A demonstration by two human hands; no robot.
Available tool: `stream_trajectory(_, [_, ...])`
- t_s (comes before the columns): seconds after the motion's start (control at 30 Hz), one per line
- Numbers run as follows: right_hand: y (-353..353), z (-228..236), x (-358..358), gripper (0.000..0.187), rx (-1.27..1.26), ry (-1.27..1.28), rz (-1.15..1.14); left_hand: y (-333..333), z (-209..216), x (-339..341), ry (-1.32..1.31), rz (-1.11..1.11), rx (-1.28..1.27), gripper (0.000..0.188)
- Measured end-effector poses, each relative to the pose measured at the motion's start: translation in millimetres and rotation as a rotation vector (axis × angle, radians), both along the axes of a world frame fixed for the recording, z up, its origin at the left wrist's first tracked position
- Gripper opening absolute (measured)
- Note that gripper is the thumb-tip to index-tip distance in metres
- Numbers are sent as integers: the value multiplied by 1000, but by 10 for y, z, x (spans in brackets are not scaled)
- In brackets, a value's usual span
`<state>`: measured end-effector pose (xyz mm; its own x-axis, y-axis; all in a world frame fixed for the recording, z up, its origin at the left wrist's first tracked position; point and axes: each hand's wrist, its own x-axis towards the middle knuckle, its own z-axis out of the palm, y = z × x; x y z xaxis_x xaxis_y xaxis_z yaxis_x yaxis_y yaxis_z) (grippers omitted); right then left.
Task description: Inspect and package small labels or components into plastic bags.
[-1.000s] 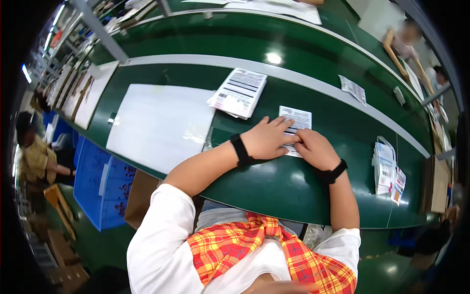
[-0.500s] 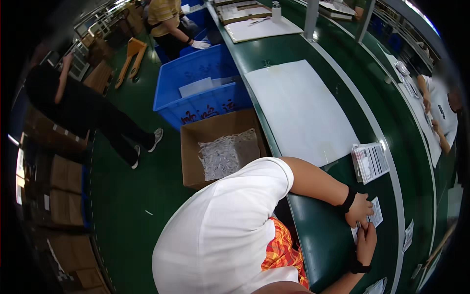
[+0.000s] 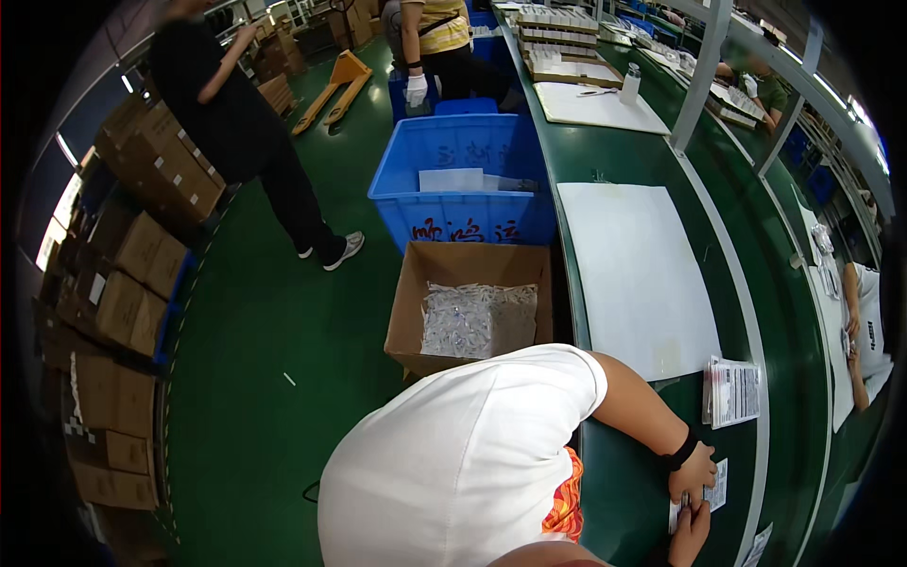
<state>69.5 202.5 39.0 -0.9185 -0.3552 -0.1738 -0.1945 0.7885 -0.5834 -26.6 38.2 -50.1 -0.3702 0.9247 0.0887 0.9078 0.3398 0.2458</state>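
Note:
My left hand (image 3: 694, 476), with a black band at the wrist, lies over a small white printed packet (image 3: 720, 484) on the green bench, its fingers bent down onto it. Close against it, my right hand (image 3: 691, 535) has its fingers drawn together at the packet's near side. What lies directly under the fingertips is hidden. Just beyond the hands rests a stack of printed packets (image 3: 733, 393), and another printed packet (image 3: 759, 545) lies at the lower right.
A large white sheet (image 3: 638, 274) covers part of the green bench (image 3: 619, 472). Beside the bench stand a cardboard box (image 3: 406, 312) of clear plastic pieces and a blue crate (image 3: 463, 213). A person in dark clothes (image 3: 222, 104) stands left; a yellow pallet jack (image 3: 335, 90) is behind.
My view has shifted, so the bench and boxes sit lower and further right. Both hands stay together at the packet. The co-worker in the yellow striped top has changed posture behind the blue crate.

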Motion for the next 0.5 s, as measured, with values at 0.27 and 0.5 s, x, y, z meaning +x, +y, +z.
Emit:
stream_trajectory(0.27, [44,-75,-7,35,-68,5,7,22,-54,2,25,13,25,59])
stream_trajectory(0.5, [46,-75,-23,37,30,-31,-35,-55,46,49,-39,16,14,57])
